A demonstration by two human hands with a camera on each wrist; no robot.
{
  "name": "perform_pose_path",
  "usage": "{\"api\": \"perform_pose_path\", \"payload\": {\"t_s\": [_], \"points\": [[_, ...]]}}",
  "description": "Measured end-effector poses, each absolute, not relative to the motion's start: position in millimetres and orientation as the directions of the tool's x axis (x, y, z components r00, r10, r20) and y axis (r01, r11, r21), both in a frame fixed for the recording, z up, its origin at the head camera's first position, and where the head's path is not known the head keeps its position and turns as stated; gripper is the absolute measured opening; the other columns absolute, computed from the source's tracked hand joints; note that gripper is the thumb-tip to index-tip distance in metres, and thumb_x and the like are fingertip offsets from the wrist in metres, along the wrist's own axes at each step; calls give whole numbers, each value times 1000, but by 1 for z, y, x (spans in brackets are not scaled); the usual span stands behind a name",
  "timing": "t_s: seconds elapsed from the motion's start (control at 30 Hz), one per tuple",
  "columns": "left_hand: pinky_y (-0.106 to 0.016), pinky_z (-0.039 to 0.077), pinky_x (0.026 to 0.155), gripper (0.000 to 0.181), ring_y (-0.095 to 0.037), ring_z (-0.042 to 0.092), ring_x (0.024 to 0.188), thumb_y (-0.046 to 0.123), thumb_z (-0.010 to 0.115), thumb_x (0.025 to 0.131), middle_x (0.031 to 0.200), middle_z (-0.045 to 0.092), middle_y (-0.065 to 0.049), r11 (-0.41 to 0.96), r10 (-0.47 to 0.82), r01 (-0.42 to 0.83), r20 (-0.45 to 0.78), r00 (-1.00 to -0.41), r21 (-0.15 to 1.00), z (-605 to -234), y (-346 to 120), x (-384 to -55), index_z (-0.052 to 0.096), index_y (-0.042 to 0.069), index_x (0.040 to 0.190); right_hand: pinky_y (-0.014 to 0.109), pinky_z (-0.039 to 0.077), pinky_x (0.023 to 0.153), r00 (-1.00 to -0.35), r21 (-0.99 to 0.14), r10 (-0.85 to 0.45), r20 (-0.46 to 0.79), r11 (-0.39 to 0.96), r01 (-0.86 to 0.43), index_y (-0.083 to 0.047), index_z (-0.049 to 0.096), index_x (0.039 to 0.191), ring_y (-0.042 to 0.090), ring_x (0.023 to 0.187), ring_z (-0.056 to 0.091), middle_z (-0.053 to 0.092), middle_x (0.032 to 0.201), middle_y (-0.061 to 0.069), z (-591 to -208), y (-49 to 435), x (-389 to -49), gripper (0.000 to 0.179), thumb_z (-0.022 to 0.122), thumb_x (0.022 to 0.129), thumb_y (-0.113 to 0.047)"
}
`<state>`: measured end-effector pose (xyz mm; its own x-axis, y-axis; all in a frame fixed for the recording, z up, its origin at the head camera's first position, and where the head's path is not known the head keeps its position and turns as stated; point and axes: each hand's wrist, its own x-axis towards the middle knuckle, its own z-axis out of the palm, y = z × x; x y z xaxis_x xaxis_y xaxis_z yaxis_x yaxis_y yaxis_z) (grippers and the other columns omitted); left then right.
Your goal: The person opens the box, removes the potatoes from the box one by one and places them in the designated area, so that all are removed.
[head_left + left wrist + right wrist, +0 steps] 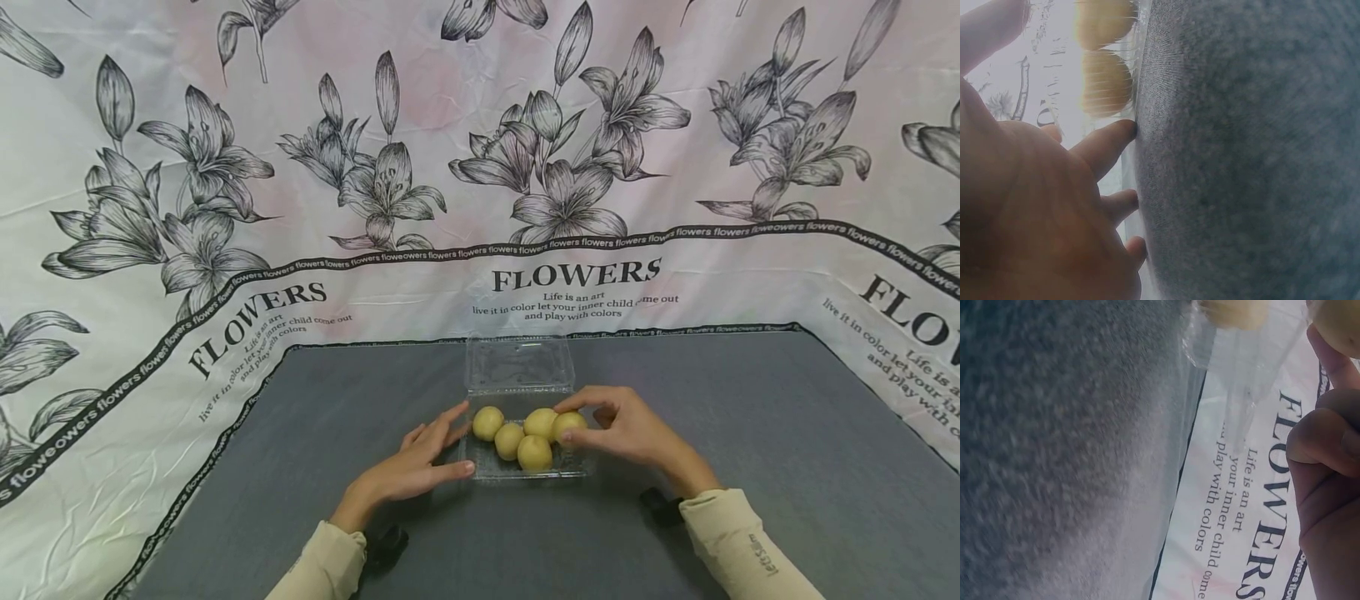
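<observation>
A clear plastic clamshell box sits on the grey table with its lid raised at the back. Several smooth, yellow, round fruits lie in it, among them one at the left and one at the front; their exact kind is hard to tell. My right hand pinches another yellow fruit between thumb and fingers at the box's right side. In the right wrist view this fruit appears at the fingertips. My left hand, fingers spread, rests against the box's left side.
The grey table surrounds the box. Behind it and at both sides hangs a white cloth printed with flowers and lettering. A dark strap piece shows under the left wrist, another under the right.
</observation>
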<state>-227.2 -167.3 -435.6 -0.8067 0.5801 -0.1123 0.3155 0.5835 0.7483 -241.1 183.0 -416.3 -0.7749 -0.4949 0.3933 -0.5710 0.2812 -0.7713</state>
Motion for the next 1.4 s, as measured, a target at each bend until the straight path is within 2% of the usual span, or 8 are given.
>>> {"api": "perform_pose_path", "payload": {"t_s": [0.27, 0.53, 0.83, 1.0, 1.27, 1.4], "points": [[-66, -6, 122, 86, -21, 24, 158, 46, 57, 103, 168, 29, 2, 581, 583, 321, -107, -806, 748, -437, -168, -228, -1, 33, 165, 23, 33, 43, -803, -782, -450, 391, 297, -548, -14, 77, 111, -2, 49, 29, 74, 102, 6, -409, 191, -241, 27, 83, 85, -11], [-66, -7, 122, 86, -22, 20, 159, 45, 57, 103, 167, 30, 1, 587, 578, 316, -113, -808, 746, -437, -167, -227, -2, 34, 165, 24, 35, 44, -798, -770, -441, 410, 303, -562, -14, 77, 112, 0, 50, 32, 74, 103, 6, -408, 199, -241, 27, 82, 86, -9], [-66, -7, 122, 86, -23, 17, 160, 46, 57, 103, 167, 30, 1, 581, 582, 315, -112, -806, 750, -437, -167, -227, -1, 34, 165, 25, 34, 43, -847, -773, -359, 392, 370, -515, -7, 77, 113, -2, 49, 31, 74, 102, 3, -409, 213, -245, 28, 82, 86, -12], [-66, -7, 122, 86, -23, 16, 160, 46, 57, 103, 167, 30, 1, 583, 580, 312, -115, -806, 750, -437, -167, -228, -1, 35, 164, 26, 35, 43, -874, -786, -327, 358, 400, -472, -13, 77, 113, -1, 48, 34, 73, 102, 1, -413, 223, -248, 27, 83, 87, -15], [-66, -8, 122, 86, -22, 17, 160, 45, 57, 103, 168, 29, 1, 580, 582, 313, -114, -805, 752, -436, -167, -228, -1, 34, 164, 26, 39, 45, -901, -808, -316, 299, 419, -415, -18, 77, 113, 0, 49, 40, 74, 109, 6, -422, 234, -252, 26, 82, 88, -18], [-66, -7, 122, 86, -23, 17, 160, 45, 57, 103, 168, 30, 1, 581, 583, 314, -115, -804, 751, -436, -167, -227, -1, 33, 165, 26, 39, 46, -907, -803, -300, 294, 437, -405, -15, 77, 113, 0, 49, 42, 74, 109, 6, -426, 238, -254, 27, 83, 87, -19]]}}
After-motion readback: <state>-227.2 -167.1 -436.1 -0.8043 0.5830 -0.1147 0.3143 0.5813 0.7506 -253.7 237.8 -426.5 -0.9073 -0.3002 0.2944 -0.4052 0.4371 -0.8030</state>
